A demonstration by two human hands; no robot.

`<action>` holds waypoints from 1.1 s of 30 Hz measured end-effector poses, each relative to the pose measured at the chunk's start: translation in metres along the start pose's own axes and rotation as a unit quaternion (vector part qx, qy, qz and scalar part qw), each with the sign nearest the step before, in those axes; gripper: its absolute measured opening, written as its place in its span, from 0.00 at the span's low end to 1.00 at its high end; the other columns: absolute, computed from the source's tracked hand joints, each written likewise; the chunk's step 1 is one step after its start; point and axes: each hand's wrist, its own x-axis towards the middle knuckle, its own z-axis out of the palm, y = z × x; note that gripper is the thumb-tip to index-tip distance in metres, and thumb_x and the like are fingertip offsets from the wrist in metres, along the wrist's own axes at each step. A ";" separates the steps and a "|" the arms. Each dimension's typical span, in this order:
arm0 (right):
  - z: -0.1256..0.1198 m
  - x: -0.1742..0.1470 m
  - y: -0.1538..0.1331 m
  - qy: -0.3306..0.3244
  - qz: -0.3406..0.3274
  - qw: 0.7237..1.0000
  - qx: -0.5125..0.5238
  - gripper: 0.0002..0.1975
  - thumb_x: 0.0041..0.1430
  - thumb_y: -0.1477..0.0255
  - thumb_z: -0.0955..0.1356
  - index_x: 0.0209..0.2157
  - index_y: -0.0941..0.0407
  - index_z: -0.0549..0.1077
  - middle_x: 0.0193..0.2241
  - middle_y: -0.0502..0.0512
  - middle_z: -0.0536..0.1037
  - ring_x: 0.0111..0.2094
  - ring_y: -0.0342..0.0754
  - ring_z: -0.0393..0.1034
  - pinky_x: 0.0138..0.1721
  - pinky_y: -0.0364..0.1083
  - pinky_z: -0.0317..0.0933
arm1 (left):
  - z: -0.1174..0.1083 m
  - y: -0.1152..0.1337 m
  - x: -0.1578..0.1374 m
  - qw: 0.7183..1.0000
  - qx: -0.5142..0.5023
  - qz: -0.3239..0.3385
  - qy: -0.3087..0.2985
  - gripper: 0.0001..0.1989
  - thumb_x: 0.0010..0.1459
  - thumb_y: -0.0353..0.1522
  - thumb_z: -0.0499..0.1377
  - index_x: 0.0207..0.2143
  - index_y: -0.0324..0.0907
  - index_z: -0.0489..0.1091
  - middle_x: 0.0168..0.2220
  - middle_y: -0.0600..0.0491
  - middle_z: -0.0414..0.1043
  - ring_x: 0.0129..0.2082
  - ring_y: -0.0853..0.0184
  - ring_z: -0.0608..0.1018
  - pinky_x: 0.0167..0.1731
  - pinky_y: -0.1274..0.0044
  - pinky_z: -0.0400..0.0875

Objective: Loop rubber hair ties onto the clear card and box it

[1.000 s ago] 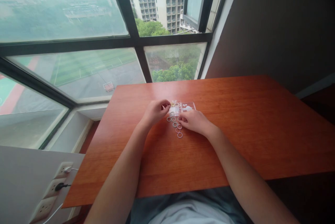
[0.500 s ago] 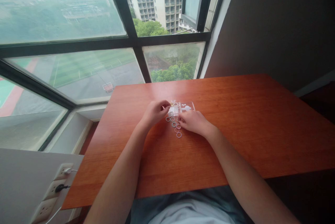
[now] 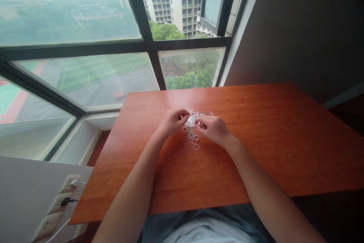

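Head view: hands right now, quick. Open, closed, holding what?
Left hand: curled beside the clear box; whether it holds anything cannot be told.
Right hand: also curled by the box; anything held is too small to tell.

Left hand and right hand nearly meet (fingertips seemingly pinched).

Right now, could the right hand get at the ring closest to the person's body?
Probably yes: that ring lies on the table within what looks like easy reach of the right hand, and nothing appears to cover it. Whether that hand holds something is too small to tell.
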 end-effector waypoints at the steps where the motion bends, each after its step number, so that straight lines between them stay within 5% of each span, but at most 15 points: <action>1: 0.001 0.000 0.000 0.015 -0.005 1.000 0.005 0.07 0.57 0.71 0.65 0.32 0.54 0.76 0.24 0.48 0.76 0.25 0.41 0.65 0.29 0.41 0.50 | 0.000 0.001 0.000 1.000 -0.008 -0.001 -0.001 0.09 0.57 0.32 0.56 0.34 0.37 0.74 0.26 0.53 0.73 0.24 0.73 0.70 0.25 0.82 0.62; 18: 0.004 0.001 0.004 0.053 -0.017 0.998 0.005 0.08 0.57 0.71 0.65 0.31 0.53 0.77 0.22 0.48 0.74 0.23 0.41 0.63 0.29 0.41 0.50 | -0.003 0.021 -0.001 0.992 -0.101 0.011 -0.074 0.13 0.59 0.37 0.57 0.33 0.36 0.74 0.24 0.54 0.69 0.23 0.75 0.66 0.24 0.83 0.60; 26: 0.004 0.000 0.004 0.061 -0.019 0.998 0.008 0.07 0.57 0.70 0.65 0.31 0.53 0.77 0.21 0.47 0.74 0.23 0.41 0.63 0.29 0.41 0.50 | 0.002 0.023 -0.001 0.993 -0.099 0.013 -0.064 0.10 0.58 0.35 0.58 0.32 0.36 0.74 0.23 0.55 0.70 0.22 0.75 0.66 0.24 0.83 0.61; 33: 0.000 0.000 0.003 0.031 -0.008 0.999 0.008 0.07 0.58 0.70 0.65 0.32 0.53 0.76 0.23 0.47 0.75 0.24 0.41 0.64 0.29 0.41 0.49 | -0.005 0.001 -0.001 1.000 -0.001 0.001 -0.017 0.09 0.57 0.33 0.56 0.31 0.37 0.74 0.24 0.54 0.71 0.23 0.74 0.68 0.25 0.82 0.60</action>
